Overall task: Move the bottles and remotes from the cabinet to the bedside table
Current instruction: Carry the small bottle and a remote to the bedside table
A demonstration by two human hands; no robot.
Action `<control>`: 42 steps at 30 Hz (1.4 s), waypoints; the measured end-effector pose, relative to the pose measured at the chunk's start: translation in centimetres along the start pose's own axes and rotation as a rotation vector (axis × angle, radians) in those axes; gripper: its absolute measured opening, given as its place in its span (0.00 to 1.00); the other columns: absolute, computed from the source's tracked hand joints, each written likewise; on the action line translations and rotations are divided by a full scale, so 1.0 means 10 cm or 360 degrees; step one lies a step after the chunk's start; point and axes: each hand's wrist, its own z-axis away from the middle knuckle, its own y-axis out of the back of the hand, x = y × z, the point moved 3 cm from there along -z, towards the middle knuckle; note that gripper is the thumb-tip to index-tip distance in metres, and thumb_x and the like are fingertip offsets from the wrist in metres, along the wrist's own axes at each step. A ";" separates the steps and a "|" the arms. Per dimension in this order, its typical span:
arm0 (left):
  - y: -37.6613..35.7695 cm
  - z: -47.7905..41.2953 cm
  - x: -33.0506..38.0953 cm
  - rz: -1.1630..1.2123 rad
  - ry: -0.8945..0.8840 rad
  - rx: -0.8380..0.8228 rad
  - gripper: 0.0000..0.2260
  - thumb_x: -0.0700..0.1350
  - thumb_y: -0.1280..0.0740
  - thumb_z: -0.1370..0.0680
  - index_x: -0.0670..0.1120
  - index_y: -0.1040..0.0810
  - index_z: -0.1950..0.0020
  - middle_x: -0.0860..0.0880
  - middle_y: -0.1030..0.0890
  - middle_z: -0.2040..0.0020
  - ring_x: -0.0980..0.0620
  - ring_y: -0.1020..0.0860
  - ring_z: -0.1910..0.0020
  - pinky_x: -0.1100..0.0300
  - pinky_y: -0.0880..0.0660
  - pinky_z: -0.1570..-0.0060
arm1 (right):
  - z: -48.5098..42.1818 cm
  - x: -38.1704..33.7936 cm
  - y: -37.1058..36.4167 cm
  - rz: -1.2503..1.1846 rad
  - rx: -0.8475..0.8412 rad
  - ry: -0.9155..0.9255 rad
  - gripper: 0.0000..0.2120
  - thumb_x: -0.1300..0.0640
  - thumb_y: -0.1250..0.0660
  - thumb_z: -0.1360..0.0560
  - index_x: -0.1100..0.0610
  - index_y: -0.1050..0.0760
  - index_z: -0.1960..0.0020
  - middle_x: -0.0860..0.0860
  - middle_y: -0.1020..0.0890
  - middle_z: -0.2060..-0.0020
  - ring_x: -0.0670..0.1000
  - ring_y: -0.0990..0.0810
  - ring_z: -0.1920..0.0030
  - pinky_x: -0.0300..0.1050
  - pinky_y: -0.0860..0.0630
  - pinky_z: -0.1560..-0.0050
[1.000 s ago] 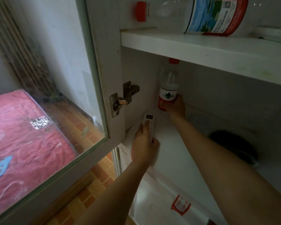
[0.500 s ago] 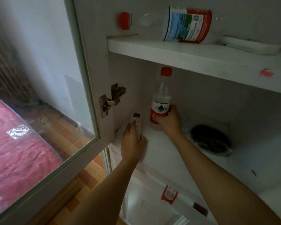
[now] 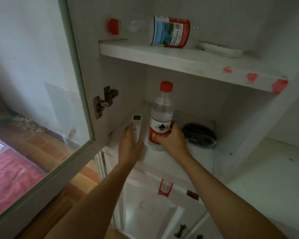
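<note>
- The white cabinet [image 3: 188,61] fills your view, its glass door [image 3: 41,83] swung open on your left with a metal hinge [image 3: 104,101] on the frame.
- Through the glass you see a red bed cover [image 3: 9,171] low at the left, over a brick-patterned floor [image 3: 47,145].
- On the upper shelf a large clear bottle [image 3: 166,31] lies on its side, red cap pointing left; a flat white remote [image 3: 220,50] lies just beside its base, at the right.
- On the lower shelf a smaller water bottle [image 3: 161,116] with a red cap stands upright; your right hand [image 3: 171,140] is wrapped around its lower half, over the red label, fingers closed on it.
- A dark bundle [image 3: 198,134] sits at the back of that shelf, right of the bottle.
- Your left hand [image 3: 129,147] grips a slim white remote control [image 3: 136,128], small screen end pointing away from you, just left of the upright bottle and apart from it.
- Whether either item is lifted off the shelf cannot be told.
</note>
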 end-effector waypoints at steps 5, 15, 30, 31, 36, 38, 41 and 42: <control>0.07 0.13 0.10 0.0078 0.0012 0.0098 0.30 0.39 0.32 0.28 0.48 0.40 0.29 0.46 0.31 0.31 0.47 0.30 0.35 0.53 0.32 0.37 | 0.12 -0.05 0.05 -0.0047 -0.0014 0.0052 0.31 0.60 0.23 0.39 0.59 0.31 0.40 0.56 0.22 0.43 0.53 0.22 0.44 0.42 0.27 0.48; 0.32 0.33 0.19 0.0169 -0.0037 0.0137 0.28 0.36 0.33 0.28 0.45 0.37 0.30 0.45 0.28 0.35 0.46 0.30 0.38 0.55 0.30 0.42 | 0.26 -0.15 0.10 -0.0151 0.0037 -0.0050 0.32 0.63 0.24 0.37 0.61 0.35 0.38 0.57 0.24 0.40 0.56 0.25 0.40 0.43 0.29 0.46; 0.56 0.63 0.34 0.0148 -0.0067 0.0100 0.29 0.36 0.33 0.28 0.48 0.38 0.29 0.46 0.28 0.35 0.47 0.28 0.40 0.54 0.26 0.46 | 0.76 -0.32 0.26 -0.0219 0.0135 -0.0114 0.31 0.62 0.25 0.36 0.57 0.35 0.37 0.54 0.24 0.39 0.52 0.26 0.41 0.42 0.29 0.45; 0.57 0.66 0.35 0.0153 -0.0065 0.0106 0.29 0.36 0.33 0.28 0.48 0.38 0.29 0.46 0.28 0.35 0.46 0.28 0.40 0.53 0.26 0.45 | 0.79 -0.33 0.28 -0.0224 0.0138 -0.0111 0.31 0.62 0.25 0.36 0.57 0.35 0.37 0.54 0.24 0.40 0.52 0.25 0.41 0.42 0.29 0.45; 0.67 0.79 0.39 0.0158 -0.0094 0.0107 0.28 0.35 0.33 0.28 0.48 0.37 0.30 0.46 0.28 0.35 0.47 0.28 0.39 0.58 0.29 0.46 | 0.97 -0.36 0.34 -0.0220 0.0162 -0.0114 0.32 0.63 0.25 0.36 0.57 0.36 0.36 0.54 0.24 0.40 0.52 0.25 0.41 0.42 0.29 0.47; 0.72 0.86 0.44 0.0147 -0.0109 0.0128 0.28 0.36 0.32 0.28 0.48 0.37 0.30 0.46 0.28 0.35 0.47 0.28 0.39 0.58 0.29 0.47 | 1.04 -0.38 0.38 -0.0224 0.0162 -0.0108 0.32 0.63 0.25 0.35 0.57 0.36 0.36 0.54 0.24 0.40 0.51 0.25 0.42 0.41 0.29 0.47; 0.81 0.96 0.51 0.0122 -0.0115 0.0199 0.29 0.36 0.32 0.28 0.48 0.37 0.30 0.46 0.28 0.34 0.46 0.28 0.39 0.57 0.28 0.47 | 1.15 -0.41 0.45 -0.0233 0.0154 -0.0096 0.32 0.61 0.25 0.35 0.57 0.36 0.36 0.54 0.24 0.40 0.52 0.25 0.42 0.41 0.29 0.48; 0.84 1.01 0.53 0.0122 -0.0111 0.0220 0.29 0.35 0.32 0.28 0.48 0.37 0.30 0.45 0.29 0.34 0.46 0.28 0.39 0.54 0.27 0.45 | 1.19 -0.41 0.48 -0.0249 0.0145 -0.0096 0.32 0.61 0.25 0.35 0.57 0.36 0.36 0.54 0.24 0.39 0.53 0.25 0.41 0.42 0.29 0.47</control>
